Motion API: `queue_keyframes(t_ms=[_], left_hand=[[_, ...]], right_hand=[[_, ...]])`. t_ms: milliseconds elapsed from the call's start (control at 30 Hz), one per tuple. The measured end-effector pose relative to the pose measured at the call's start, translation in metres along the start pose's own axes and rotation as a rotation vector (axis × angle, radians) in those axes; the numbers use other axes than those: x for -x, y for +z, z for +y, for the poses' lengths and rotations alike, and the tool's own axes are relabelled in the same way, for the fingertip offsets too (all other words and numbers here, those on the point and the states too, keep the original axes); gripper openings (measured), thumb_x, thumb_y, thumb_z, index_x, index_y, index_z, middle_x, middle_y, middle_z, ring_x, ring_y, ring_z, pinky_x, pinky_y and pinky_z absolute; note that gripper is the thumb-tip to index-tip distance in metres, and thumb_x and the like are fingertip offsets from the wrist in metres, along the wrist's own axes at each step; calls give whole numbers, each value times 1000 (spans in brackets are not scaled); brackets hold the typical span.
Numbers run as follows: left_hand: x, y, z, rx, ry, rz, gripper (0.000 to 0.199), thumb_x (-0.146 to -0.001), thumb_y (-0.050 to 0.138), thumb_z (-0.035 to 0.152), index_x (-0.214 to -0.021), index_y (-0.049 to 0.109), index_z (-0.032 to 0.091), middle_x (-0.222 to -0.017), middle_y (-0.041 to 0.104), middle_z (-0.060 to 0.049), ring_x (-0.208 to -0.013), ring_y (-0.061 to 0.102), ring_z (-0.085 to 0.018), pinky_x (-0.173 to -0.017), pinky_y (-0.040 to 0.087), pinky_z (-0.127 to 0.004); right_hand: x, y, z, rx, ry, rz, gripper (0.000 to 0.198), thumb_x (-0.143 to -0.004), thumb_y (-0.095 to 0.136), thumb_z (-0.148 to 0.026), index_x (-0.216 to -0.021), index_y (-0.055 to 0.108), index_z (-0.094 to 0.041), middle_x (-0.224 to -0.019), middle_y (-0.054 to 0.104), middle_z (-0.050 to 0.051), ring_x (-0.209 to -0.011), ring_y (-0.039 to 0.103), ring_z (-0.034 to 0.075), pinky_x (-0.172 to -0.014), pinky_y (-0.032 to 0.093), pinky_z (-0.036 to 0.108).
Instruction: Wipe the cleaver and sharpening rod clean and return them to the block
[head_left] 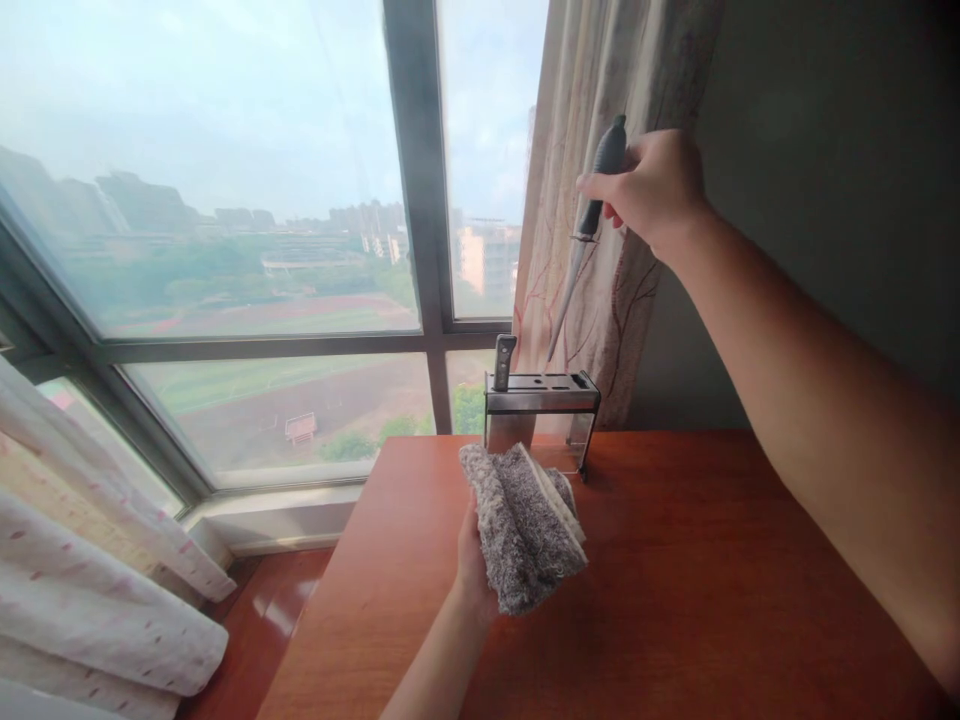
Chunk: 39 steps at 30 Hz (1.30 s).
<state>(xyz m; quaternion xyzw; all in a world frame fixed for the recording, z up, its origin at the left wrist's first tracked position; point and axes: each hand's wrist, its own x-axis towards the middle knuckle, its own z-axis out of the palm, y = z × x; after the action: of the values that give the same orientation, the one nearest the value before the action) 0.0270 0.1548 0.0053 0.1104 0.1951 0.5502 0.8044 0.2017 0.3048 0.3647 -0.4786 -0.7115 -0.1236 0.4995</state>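
Raised at the upper right, my right hand [666, 185] is closed around the dark ribbed handle of a honing steel [609, 152]. Its thin tapered rod slants down and left, with the tip just above the slotted metal top of a knife block [546, 398]. One knife [505, 362] stands in the block's left end, its dark riveted handle sticking up and its broad blade visible below. Lower down, in front of the block, my left hand [471, 560] grips a folded grey fluffy cloth [529, 530]. The cloth covers most of the left fingers and part of the block's base.
The block stands near the far edge of a reddish-brown wooden table [675, 580]. Behind it are a large window with a dark frame [427, 170] and a patterned curtain [592, 60]. Another curtain [90, 590] hangs at the lower left, beside the window sill [285, 520].
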Motion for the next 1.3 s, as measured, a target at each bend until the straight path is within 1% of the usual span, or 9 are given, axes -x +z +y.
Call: queue_keyframes(t_ms=[100,200,300,367,500,700,833,1000,1300], left_hand=[[0,-1,0,-10,3,-25,63,-76,51,65,-110,66,15,-111,70,-12,-116,55,-32,-103,38,-46],[-1,-1,0,-17,-16,-23,66,-74,52,67,-111,65,15,-113,69,-13,-117,55,-34,-102,37,-48],[0,0,0,-15,-51,-77,67,-74,53,66,-115,63,14,-114,68,-13,-117,54,-34,-103,36,-48],[2,2,-1,-13,-108,-152,68,-76,52,65,-120,61,14,-115,68,-13,-117,54,-34,-104,34,-48],[8,7,-3,2,-239,-230,67,-80,49,61,-121,61,10,-109,70,-14,-114,56,-35,-104,34,-47],[15,8,-5,-140,-305,-151,54,-82,56,47,-119,63,8,-100,73,-12,-103,64,-33,-100,38,-42],[18,11,-12,-290,-253,-100,48,-78,63,35,-118,63,8,-95,74,-12,-97,66,-30,-95,43,-39],[20,19,-24,-333,-223,-174,51,-72,69,29,-118,61,9,-98,72,-14,-94,67,-29,-91,45,-38],[10,7,-27,-480,-315,-285,57,-67,75,25,-118,60,8,-97,70,-14,-88,67,-24,-80,48,-30]], right_hand=[[19,-19,-4,-113,1,56,58,-84,40,-63,-80,67,-12,-74,69,15,-62,66,21,-52,46,32],[51,-28,-2,-313,10,49,42,-78,56,-62,-71,64,-21,-66,65,8,-58,62,21,-50,44,34],[93,-25,3,-602,157,-107,35,-77,64,-52,-62,57,-21,-50,50,-2,-45,48,10,-45,35,27],[127,-17,8,-833,288,-252,34,-75,70,-47,-61,55,-19,-47,38,-6,-41,36,6,-40,26,23],[201,15,23,-1143,610,-400,35,-69,76,-45,-63,55,-17,-49,34,-8,-42,27,5,-38,22,20],[282,72,51,-1312,994,-353,36,-65,79,-45,-63,57,-17,-44,32,-10,-40,23,4,-36,19,19],[303,89,58,-1315,1079,-312,35,-64,78,-47,-69,62,-16,-43,33,-10,-38,27,5,-36,21,19],[312,93,64,-1280,1043,-308,37,-64,77,-49,-71,65,-16,-42,37,-9,-37,29,5,-37,21,20],[319,82,92,-1252,1062,-67,37,-62,78,-49,-72,66,-16,-44,35,-10,-39,29,5,-36,23,20]])
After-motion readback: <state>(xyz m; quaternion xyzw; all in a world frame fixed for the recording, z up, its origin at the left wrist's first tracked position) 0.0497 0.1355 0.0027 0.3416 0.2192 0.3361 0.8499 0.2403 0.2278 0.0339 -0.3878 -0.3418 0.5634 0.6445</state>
